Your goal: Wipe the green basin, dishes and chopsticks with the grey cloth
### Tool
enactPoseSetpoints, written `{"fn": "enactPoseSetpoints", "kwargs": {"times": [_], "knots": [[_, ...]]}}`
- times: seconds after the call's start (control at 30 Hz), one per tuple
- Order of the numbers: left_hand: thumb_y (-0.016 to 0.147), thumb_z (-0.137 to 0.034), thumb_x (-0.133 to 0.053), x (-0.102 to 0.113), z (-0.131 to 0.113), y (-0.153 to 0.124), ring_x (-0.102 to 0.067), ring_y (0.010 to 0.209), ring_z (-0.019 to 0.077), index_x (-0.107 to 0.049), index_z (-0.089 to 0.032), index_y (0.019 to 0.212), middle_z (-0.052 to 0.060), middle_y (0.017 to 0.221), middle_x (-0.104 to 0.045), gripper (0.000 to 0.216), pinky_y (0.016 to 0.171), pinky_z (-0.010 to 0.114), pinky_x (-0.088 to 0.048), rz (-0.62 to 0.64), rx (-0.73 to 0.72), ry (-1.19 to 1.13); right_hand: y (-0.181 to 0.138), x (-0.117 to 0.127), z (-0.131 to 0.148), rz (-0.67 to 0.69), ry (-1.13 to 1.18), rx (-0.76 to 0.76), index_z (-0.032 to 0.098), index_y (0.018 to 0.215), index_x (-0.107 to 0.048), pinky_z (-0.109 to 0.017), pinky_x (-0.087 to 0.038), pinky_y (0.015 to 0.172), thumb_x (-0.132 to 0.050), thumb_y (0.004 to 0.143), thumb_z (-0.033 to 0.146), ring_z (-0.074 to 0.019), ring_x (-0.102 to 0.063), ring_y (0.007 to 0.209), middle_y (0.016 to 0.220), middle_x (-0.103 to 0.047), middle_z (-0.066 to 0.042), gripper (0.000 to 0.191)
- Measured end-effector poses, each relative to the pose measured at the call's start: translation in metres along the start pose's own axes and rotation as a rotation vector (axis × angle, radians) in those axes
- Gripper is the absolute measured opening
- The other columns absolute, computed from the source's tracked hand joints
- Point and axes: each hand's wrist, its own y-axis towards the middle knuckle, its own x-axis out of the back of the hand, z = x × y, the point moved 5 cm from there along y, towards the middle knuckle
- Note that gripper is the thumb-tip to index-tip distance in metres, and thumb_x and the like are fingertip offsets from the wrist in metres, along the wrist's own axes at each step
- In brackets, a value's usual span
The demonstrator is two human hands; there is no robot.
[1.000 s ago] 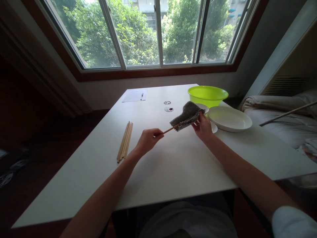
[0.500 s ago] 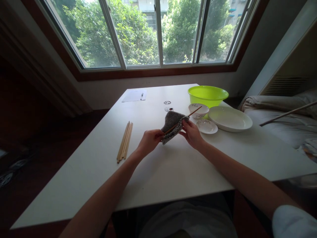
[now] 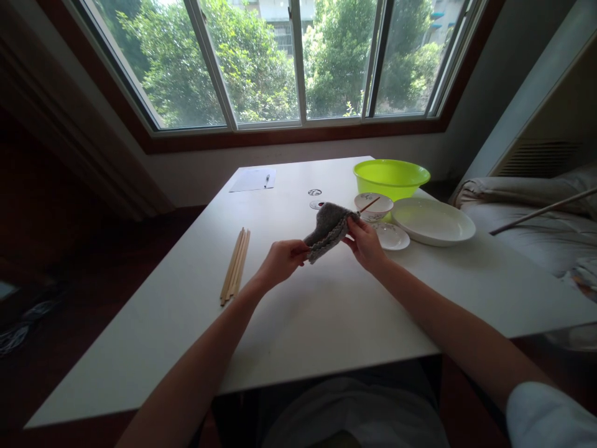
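Note:
Over the middle of the white table, a folded grey cloth is stretched between both hands. My left hand pinches its lower left corner. My right hand grips the cloth's right end, thumb on top. From that end a thin brown chopstick pokes out to the upper right; the rest of its length is hidden inside the cloth. Several pale wooden chopsticks lie side by side on the table, left of my left hand.
Behind my right hand stand a patterned bowl, a small plate, an oval white dish and a lime-green basin. Paper with a pen lies far left. Two small round items sit near the back.
The cloth has closed over the chopstick, which showed along the fold before; now only its right end sticks out. Both hands keep their hold and have shifted slightly.

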Motion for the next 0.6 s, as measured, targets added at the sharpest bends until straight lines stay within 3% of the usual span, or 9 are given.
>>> {"fn": "enactPoseSetpoints", "kwargs": {"times": [0.6], "knots": [[0.074, -0.028, -0.062, 0.002, 0.009, -0.002, -0.062, 0.056, 0.0127, -0.066, -0.013, 0.075, 0.003, 0.062, -0.064, 0.016, 0.056, 0.023, -0.049, 0.087, 0.031, 0.007, 0.025, 0.038, 0.031, -0.164, 0.011, 0.093, 0.023, 0.076, -0.063, -0.016, -0.047, 0.052, -0.08, 0.061, 0.035, -0.0061, -0.057, 0.058, 0.067, -0.065, 0.007, 0.025]]}}
